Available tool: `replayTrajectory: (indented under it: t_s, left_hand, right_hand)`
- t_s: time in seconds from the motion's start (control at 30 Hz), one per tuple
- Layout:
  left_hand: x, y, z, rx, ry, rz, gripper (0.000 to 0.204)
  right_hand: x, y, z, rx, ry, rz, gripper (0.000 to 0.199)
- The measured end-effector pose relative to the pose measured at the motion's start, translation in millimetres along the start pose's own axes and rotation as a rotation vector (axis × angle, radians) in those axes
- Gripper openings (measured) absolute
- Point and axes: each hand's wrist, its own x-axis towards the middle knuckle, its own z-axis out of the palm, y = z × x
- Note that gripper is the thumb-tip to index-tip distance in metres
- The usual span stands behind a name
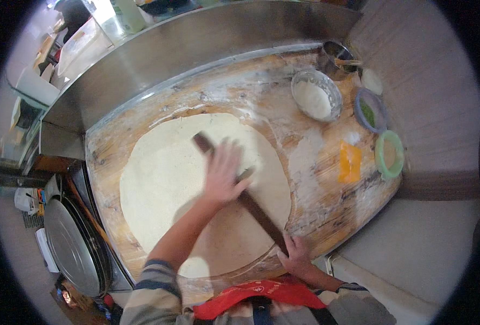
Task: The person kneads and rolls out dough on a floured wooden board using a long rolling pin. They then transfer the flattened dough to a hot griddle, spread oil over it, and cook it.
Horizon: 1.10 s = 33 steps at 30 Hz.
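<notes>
Dark-brown, a long wooden rolling pin (pixel 262 219) fills the right hand's (pixel 297 254) closed grip; the blurred left hand (pixel 222 172) lies spread over it. Beneath: pale round dough (pixel 159 173), floured plank worktop (pixel 326 227), then a grey steel wall (pixel 207 51).

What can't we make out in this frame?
Head view:
- Left hand: exact finger positions, motion blur.
- Pin: stretch beneath the left hand, covered by it; lower end, hidden by the right hand.
- Dough: strip under the pin, covered by it.
- Pot: contents, too small and dark.
- Green container: top, cut off by the upper edge.
</notes>
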Motion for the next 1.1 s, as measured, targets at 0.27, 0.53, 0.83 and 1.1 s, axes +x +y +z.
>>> replayTrajectory:
  t_s: [0.27, 0.53, 0.83, 1.1]
  left_hand:
    - [92, 139, 31, -0.45, 0.227, 0.34, 0.062]
    - [-230, 37, -75, -0.318, -0.045, -0.482, 0.037]
    - [-179, 62, -74, -0.064, 0.213, -0.434, 0.064]
    - [38, 37, 5, -0.047, 0.066, -0.24, 0.078]
  right_hand:
    - [24, 40, -32, 0.189, -0.006, 0.2, 0.072]
    - [98, 35, -41, 0.13, 0.063, -0.087, 0.075]
    - [111, 35, -17, 0.034, -0.004, -0.341, 0.068]
    - [98, 48, -31, -0.076, -0.075, -0.206, 0.066]
